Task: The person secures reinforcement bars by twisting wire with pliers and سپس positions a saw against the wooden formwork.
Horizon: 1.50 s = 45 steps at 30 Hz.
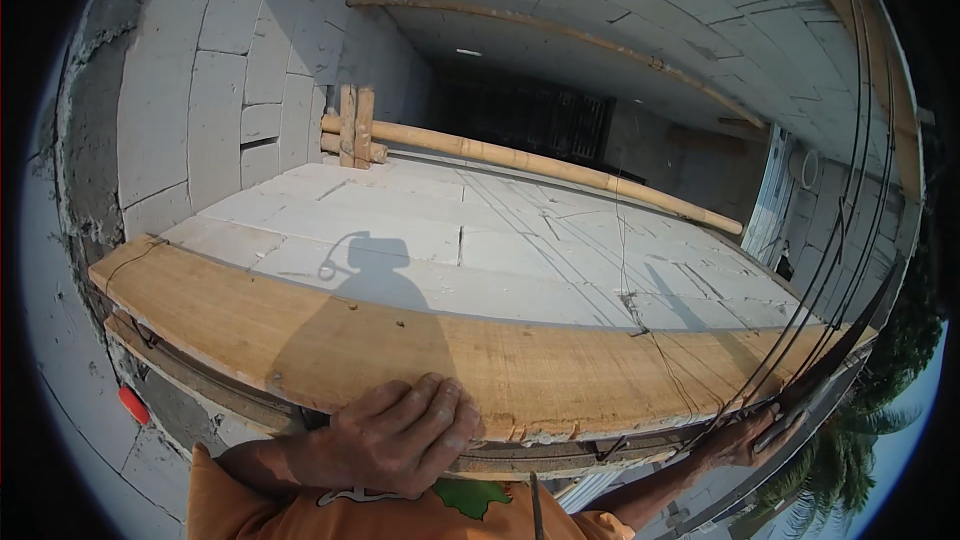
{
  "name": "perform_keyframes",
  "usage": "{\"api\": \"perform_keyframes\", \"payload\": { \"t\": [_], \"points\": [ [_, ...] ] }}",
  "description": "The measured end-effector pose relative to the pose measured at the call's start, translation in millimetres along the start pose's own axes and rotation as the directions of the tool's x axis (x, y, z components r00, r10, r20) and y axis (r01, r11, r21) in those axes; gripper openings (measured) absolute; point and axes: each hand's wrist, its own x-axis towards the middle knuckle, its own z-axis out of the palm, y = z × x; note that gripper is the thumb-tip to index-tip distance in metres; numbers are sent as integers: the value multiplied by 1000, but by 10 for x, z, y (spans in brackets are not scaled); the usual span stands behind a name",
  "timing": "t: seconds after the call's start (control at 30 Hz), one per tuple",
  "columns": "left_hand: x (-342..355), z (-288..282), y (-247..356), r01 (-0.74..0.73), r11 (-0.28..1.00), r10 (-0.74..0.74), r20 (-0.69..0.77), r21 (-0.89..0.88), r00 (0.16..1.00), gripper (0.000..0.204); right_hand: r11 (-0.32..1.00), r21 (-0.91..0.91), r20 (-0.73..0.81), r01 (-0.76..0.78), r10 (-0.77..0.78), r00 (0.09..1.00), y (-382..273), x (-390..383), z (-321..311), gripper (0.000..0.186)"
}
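Observation:
A long wooden plank [560, 370] runs across in front of me along the near edge of a white block wall [390, 200]. My left hand [405, 430] is closed over the plank's near edge, its fingers bent onto the top face. Out to the right, beside the plank's right end, my right hand [750, 440] has its fingers curled. Just past them rises a dark, flat, tapering blade-like piece [845, 355]. The fingers seem to grip its lower end, but the grip is partly hidden. A second board [210, 375] lies below the plank's near edge.
Beyond the wall, a bamboo pole [530, 155] meets upright wooden pieces [356, 127]; another pole [560, 30] spans farther off. Thin dark rods [840, 220] rise at right. Wire [625, 270] hangs to the plank. A red object [133, 406] is at lower left. A deep, dark space lies below.

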Motion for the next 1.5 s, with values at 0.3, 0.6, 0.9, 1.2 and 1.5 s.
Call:
{"api": "perform_keyframes", "payload": {
  "t": [0.3, 0.6, 0.9, 1.2, 1.5],
  "points": [
    [28, -63, -13, -7, 1000, 7, 47, 19, 999, 18, 984, -136, 62, 114, -106, 992, 194, 42, -79, 44],
    [41, -72, -51, -5, 1000, 5, 12, 30, 1000, 16, 966, -168, 121, 196, -177, 977, 150, -3, -111, 44],
    [27, -56, -48, -20, 999, 19, 25, 32, 999, 15, 947, -202, 156, 249, -220, 963, 195, 15, -52, 44],
    [38, -28, -51, -12, 1000, 12, 1, 21, 1000, 12, 927, -231, 177, 295, -258, 950, 202, 125, 74, 44],
    [-16, -68, -35, -30, 999, 30, 35, 14, 999, 14, 912, -249, 197, 327, -283, 939, 250, 97, -30, 44]
  ]
}}
